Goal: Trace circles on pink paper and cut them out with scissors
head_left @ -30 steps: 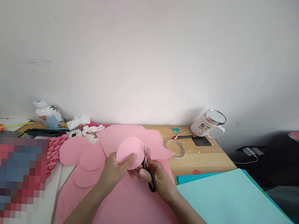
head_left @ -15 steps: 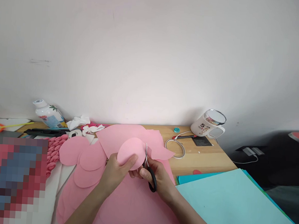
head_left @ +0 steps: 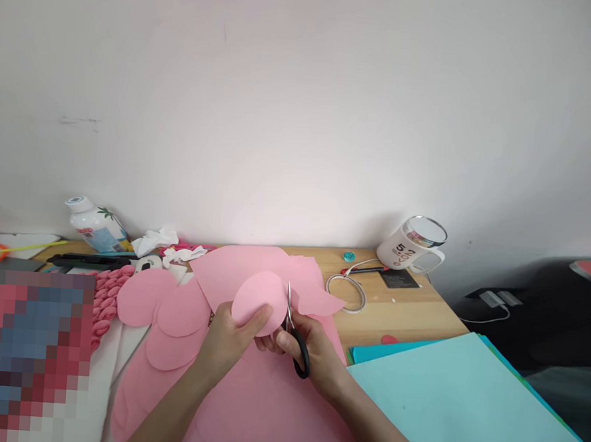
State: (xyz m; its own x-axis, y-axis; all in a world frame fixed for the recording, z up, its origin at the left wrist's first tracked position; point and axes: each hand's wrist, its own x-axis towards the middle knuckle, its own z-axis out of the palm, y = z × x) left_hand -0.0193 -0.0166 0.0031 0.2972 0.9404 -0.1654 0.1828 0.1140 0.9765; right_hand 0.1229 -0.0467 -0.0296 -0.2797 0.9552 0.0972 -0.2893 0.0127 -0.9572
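My left hand [head_left: 236, 334] pinches a round piece of pink paper [head_left: 259, 297], thumb on top and the other fingers beneath. My right hand [head_left: 317, 352] is closed on black-handled scissors [head_left: 303, 358], whose blades stand upright at the right edge of the round piece. A pointed strip of pink paper [head_left: 320, 301] sticks out to the right of the blades. Under both hands lie large pink sheets [head_left: 264, 406]. Left of them, several cut pink circles [head_left: 184, 311] overlap in a spread pile.
Light blue sheets [head_left: 445, 390] lie at the right. A white mug [head_left: 404, 247], a coiled white cable [head_left: 346, 294] and a dark card [head_left: 399, 279] stand or lie behind. At the back left are a bottle [head_left: 97, 225], crumpled tissues [head_left: 154, 240] and pink braided material [head_left: 107, 303].
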